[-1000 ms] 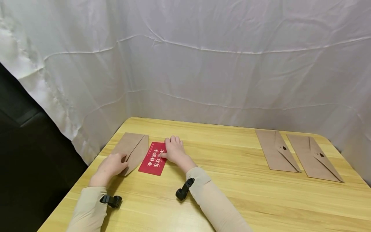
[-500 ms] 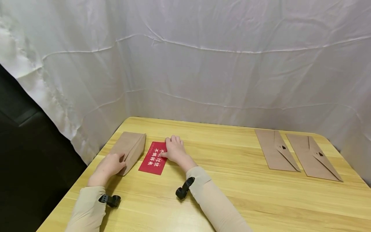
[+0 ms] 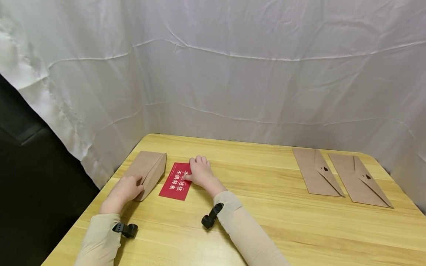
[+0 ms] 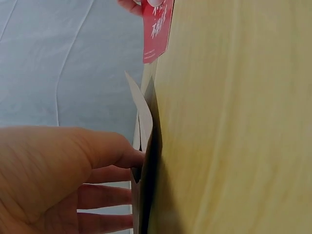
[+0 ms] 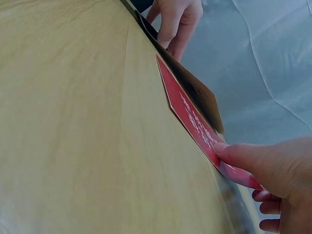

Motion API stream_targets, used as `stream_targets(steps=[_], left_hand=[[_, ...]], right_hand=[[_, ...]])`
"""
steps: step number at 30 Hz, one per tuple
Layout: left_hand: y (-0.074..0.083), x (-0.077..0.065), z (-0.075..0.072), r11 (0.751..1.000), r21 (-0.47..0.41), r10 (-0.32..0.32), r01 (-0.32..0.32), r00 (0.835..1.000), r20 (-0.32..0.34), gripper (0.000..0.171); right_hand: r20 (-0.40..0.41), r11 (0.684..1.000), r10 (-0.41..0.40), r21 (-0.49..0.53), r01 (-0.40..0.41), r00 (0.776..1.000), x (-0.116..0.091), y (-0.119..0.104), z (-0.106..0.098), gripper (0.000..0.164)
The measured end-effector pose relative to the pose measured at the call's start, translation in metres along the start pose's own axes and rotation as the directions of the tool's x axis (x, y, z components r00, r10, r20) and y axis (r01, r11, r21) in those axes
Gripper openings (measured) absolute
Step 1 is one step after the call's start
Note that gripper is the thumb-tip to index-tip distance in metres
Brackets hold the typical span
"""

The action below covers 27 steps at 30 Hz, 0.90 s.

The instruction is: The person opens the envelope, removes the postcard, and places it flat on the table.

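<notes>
A brown kraft-paper envelope lies at the table's left, its flap raised off the tabletop. My left hand pinches it by the flap edge; in the left wrist view the thumb is at the fold and the other fingers reach over the far side. To its right is a red card with white characters. My right hand holds the card at its right side, thumb on the printed face, as the right wrist view shows; the fingers' grip beneath is partly hidden.
Two more brown envelopes, a nearer-middle one and a far-right one, lie flat with dark marks on their flaps. A pale curtain hangs behind the wooden table. Something black stands beyond the left edge.
The left envelope's flap has risen off the table and the envelope has tilted in my left hand, mostly before the half-second frame. My right hand and the red card have stayed put.
</notes>
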<state>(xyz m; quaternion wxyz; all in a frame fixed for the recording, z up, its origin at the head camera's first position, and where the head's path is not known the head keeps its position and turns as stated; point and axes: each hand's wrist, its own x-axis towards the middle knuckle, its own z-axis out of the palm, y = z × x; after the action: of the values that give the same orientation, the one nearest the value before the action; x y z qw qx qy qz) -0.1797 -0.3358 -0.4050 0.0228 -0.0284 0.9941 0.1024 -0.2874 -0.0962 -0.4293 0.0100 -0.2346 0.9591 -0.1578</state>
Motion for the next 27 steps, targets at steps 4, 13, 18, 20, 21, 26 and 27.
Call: stream_targets(steps=[4, 13, 18, 20, 21, 26, 27], left_hand=[[0.001, 0.0, -0.001, 1.0, -0.004, -0.003, 0.003, 1.0, 0.014, 0.046], [0.003, 0.001, -0.003, 0.999, -0.03, -0.03, 0.032, 0.999, 0.043, 0.049], [0.002, 0.002, -0.004, 0.998, -0.035, -0.05, 0.052, 0.998, 0.05, 0.046], [0.003, 0.003, -0.005, 0.998, -0.035, -0.051, 0.052, 0.998, 0.031, 0.042], [0.003, 0.003, -0.005, 0.998, -0.038, -0.051, 0.051, 0.999, 0.013, 0.041], [0.008, 0.003, -0.01, 0.997, -0.057, -0.052, 0.043, 0.986, -0.157, 0.042], [0.009, 0.002, -0.012, 0.997, -0.064, -0.047, 0.035, 0.978, -0.202, 0.041]], right_hand=[[0.008, 1.0, 0.003, -0.003, -0.003, 1.0, 0.0, 0.001, 0.0, 0.07], [0.01, 0.999, -0.031, -0.018, 0.031, 0.999, -0.001, 0.006, 0.0, 0.071], [-0.025, 0.999, -0.05, 0.008, 0.05, 0.998, -0.001, 0.009, -0.006, 0.068], [-0.043, 0.998, -0.051, 0.03, 0.053, 0.998, -0.001, 0.009, -0.012, 0.065], [-0.052, 0.998, -0.051, 0.038, 0.053, 0.997, -0.001, 0.009, -0.015, 0.063], [-0.065, 0.998, -0.039, 0.054, 0.042, 0.997, 0.0, 0.012, -0.029, 0.058], [-0.064, 0.998, -0.039, 0.054, 0.042, 0.997, -0.001, 0.012, -0.031, 0.058]])
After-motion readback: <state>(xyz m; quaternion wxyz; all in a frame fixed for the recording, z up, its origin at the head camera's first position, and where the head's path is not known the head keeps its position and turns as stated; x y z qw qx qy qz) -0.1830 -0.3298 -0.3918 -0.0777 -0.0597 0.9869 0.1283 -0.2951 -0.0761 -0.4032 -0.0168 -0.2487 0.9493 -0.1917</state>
